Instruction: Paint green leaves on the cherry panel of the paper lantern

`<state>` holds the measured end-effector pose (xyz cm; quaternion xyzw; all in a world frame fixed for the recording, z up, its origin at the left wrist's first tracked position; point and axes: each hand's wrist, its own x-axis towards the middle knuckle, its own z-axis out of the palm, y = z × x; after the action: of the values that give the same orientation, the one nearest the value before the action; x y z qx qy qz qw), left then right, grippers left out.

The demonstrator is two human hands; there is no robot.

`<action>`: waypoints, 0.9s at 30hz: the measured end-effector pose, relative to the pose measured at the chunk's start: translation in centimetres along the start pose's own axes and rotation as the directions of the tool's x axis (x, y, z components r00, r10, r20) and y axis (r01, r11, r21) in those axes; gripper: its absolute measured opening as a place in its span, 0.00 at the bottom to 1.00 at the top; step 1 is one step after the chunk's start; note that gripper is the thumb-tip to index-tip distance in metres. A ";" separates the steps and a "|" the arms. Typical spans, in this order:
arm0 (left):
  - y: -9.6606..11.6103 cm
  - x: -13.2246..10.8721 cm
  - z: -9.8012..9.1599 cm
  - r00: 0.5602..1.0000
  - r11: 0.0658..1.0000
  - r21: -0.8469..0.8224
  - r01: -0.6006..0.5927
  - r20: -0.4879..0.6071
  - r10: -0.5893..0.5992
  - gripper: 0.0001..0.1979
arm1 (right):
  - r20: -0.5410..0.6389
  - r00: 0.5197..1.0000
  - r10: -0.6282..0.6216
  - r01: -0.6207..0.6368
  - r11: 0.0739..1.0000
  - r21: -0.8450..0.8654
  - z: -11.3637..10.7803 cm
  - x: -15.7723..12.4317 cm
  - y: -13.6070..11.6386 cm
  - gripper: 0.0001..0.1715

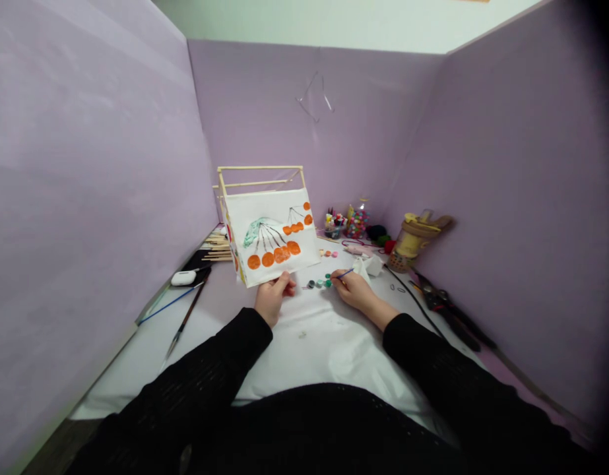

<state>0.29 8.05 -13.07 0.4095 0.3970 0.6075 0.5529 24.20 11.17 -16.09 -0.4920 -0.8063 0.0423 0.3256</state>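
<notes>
My left hand [275,297] grips the lower edge of a painted lantern [279,227], a wooden stick frame with white panels, held tilted above the table. Its facing panel carries orange round shapes, dark thin lines and a patch of green. In my right hand [353,290] is a thin blue paintbrush [344,273], pinched between the fingers. The brush tip is down by the small paint pots [320,284], which hold green and dark paint; whether it touches the paint I cannot tell.
Wooden sticks [218,247], a white earbud case [184,278] and a larger brush [188,316] lie at left. To the right are crumpled tissue [368,266], a yellow glue gun [410,241] and pliers [445,307]. A jar of coloured balls [357,223] stands behind. Purple walls enclose the table.
</notes>
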 end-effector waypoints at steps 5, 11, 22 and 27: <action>-0.1 0.0 -0.1 1.000 1.000 0.001 -0.002 -0.003 0.002 0.18 | -0.014 1.000 0.003 -0.003 1.000 0.002 0.1 0.1 0.1 0.12; -0.1 0.0 0.0 1.000 1.000 -0.008 -0.005 0.004 0.005 0.19 | -0.014 1.000 0.007 -0.007 1.000 0.001 0.2 0.1 0.1 0.11; 0.0 0.0 0.0 1.000 1.000 0.027 0.004 -0.010 -0.003 0.20 | -0.003 0.999 0.037 -0.037 0.999 0.031 0.1 0.4 0.1 0.11; 0.1 0.0 0.0 1.000 1.000 0.011 0.005 -0.009 -0.004 0.21 | -0.112 0.981 0.155 -0.128 0.967 0.220 -0.6 0.0 -0.3 0.09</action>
<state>0.30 8.08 -12.99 0.4090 0.4036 0.6058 0.5503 24.28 10.84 -15.53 -0.5127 -0.7373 0.1193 0.4235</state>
